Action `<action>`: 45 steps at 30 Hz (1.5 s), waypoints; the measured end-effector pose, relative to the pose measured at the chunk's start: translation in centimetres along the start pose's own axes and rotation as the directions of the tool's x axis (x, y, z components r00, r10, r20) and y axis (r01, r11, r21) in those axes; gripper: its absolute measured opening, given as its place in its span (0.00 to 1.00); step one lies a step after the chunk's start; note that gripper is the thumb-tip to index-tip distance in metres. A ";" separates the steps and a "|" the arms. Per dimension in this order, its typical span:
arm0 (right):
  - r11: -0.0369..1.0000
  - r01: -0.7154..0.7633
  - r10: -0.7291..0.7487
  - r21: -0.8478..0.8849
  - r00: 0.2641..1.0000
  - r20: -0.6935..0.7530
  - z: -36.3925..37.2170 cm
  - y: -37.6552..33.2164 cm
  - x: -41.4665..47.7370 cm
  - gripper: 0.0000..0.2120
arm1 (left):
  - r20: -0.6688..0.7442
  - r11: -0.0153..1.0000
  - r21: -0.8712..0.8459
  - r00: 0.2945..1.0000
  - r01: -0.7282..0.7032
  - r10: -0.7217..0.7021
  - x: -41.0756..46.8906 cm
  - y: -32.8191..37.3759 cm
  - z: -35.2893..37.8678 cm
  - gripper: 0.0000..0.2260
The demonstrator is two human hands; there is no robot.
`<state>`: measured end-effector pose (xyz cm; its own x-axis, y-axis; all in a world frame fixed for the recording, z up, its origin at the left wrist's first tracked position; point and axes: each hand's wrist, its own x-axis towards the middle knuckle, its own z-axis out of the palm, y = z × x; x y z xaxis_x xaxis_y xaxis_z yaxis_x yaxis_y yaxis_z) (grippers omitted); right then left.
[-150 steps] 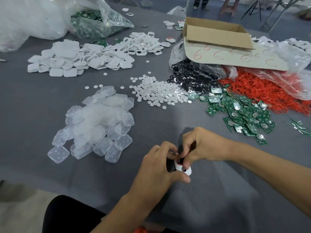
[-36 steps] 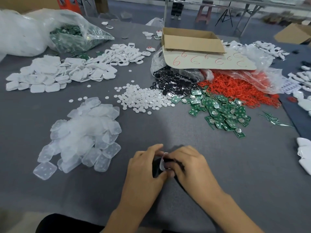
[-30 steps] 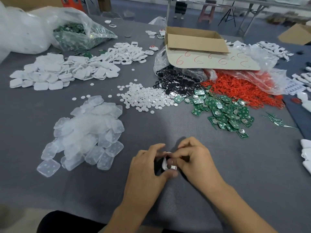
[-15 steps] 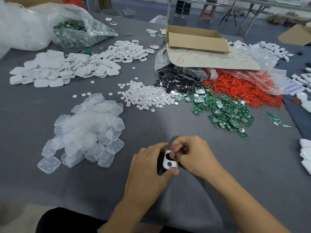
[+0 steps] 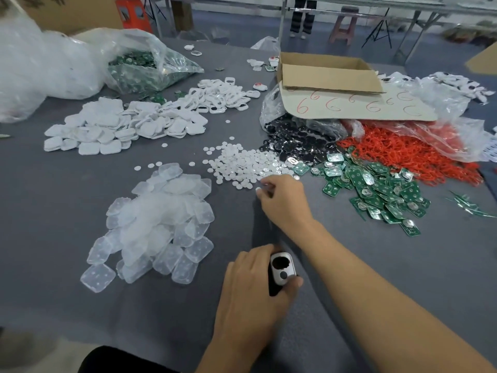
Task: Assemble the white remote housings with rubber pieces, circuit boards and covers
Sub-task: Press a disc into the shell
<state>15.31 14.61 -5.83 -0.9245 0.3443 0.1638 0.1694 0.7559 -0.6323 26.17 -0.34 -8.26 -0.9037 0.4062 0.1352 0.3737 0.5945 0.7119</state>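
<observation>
White housing (image 5: 281, 267): your left hand (image 5: 252, 286) grips it.
Right hand (image 5: 285, 203): curled at the edge of the discs (image 5: 242, 162); grip on one unclear.

We see a grey-covered table (image 5: 48, 200), a blue-grey floor (image 5: 242, 28), a brown stool (image 5: 346, 22) and metal-legged tables (image 5: 414, 25) beyond.

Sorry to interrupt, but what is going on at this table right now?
A person is assembling small remotes from heaps of parts on a grey table. The left hand holds a white housing, while the right hand reaches to the pile of small white discs; whether it has pinched one is unclear. Green circuit boards and clear rubber pieces lie alongside.
</observation>
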 end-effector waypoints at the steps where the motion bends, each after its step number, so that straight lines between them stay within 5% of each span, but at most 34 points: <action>1: 1.000 0.001 -0.001 -0.026 1.000 0.016 0.6 0.0 0.7 0.06 | 0.010 1.000 -0.002 1.000 0.005 -0.005 0.0 -0.1 0.0 0.23; 9: 0.997 0.014 -0.011 -0.077 0.999 0.041 -0.3 1.4 -0.1 0.07 | 0.020 1.000 -0.026 1.000 0.013 -0.013 0.1 -0.4 0.0 0.23; 15: 0.981 -0.104 0.116 -0.163 0.991 0.071 -5.1 3.4 -6.1 0.09 | -0.005 1.000 -0.022 1.000 0.009 -0.009 -0.1 -0.2 -0.2 0.21; 22: 0.972 -0.032 0.073 -0.234 0.983 0.169 -6.1 3.0 -9.1 0.03 | 0.015 1.000 -0.025 1.000 0.016 -0.016 0.0 -0.1 -0.5 0.21; 28: 0.961 0.039 0.004 -0.275 0.988 0.157 -6.2 3.8 -9.8 0.07 | 0.028 0.999 -0.032 1.000 0.003 -0.002 0.0 -0.5 -0.5 0.24; 39: 0.991 -0.020 0.013 -0.129 0.998 -0.057 -6.6 4.7 -11.2 0.10 | 0.012 0.999 -0.023 1.000 -0.027 0.028 -0.1 -0.8 -0.5 0.25; 45: 0.999 -0.031 0.031 0.026 1.000 0.005 -7.0 3.6 -12.4 0.12 | 0.001 0.999 -0.023 0.999 -0.038 0.038 -0.1 -0.6 -0.5 0.25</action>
<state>29.79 16.92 -4.81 -0.9204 0.3648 0.1407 0.1892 0.7304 -0.6563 25.93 -1.11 -8.32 -0.8886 0.4291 0.1619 0.4032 0.5627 0.7217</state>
